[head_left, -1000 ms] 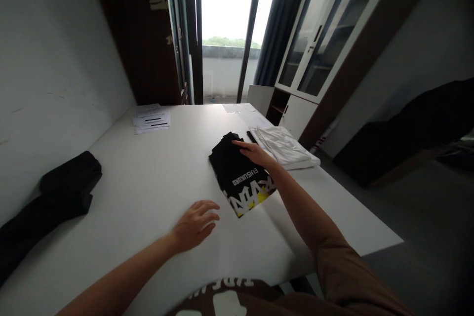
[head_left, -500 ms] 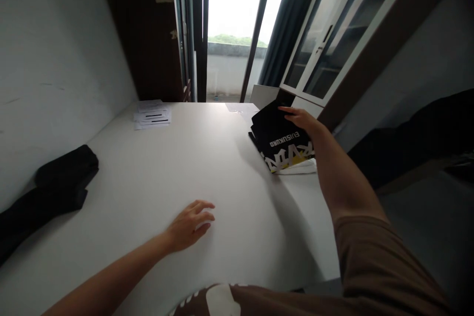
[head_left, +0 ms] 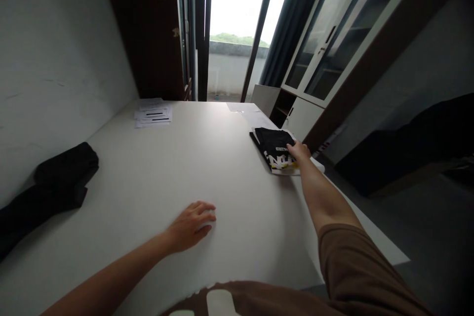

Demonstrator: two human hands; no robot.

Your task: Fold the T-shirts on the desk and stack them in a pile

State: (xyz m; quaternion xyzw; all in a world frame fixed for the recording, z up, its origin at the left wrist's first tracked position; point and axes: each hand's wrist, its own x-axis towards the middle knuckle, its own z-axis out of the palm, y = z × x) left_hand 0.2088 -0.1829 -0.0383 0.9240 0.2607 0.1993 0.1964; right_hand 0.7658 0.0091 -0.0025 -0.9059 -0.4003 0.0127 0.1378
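Note:
A folded black T-shirt [head_left: 272, 139] with white and yellow lettering lies on a small pile of folded clothes at the table's right side. White cloth [head_left: 317, 165] shows beneath it. My right hand [head_left: 300, 150] is closed on the shirt's right side, thumb toward the lettering; some of its fingers are hidden. My left hand [head_left: 190, 225] rests on the white table [head_left: 207, 163], fingers apart and slightly bent, holding nothing.
Black folded clothing [head_left: 62, 177] lies along the left wall. Several papers [head_left: 152, 113] sit at the far left corner, and more sheets [head_left: 255, 117] at the far right. Beyond the right edge stands a glass-door cabinet [head_left: 321, 49].
My right hand has come down and toward me, lowering the black T-shirt from a tilted position flat onto the pile. My left hand has stayed in place.

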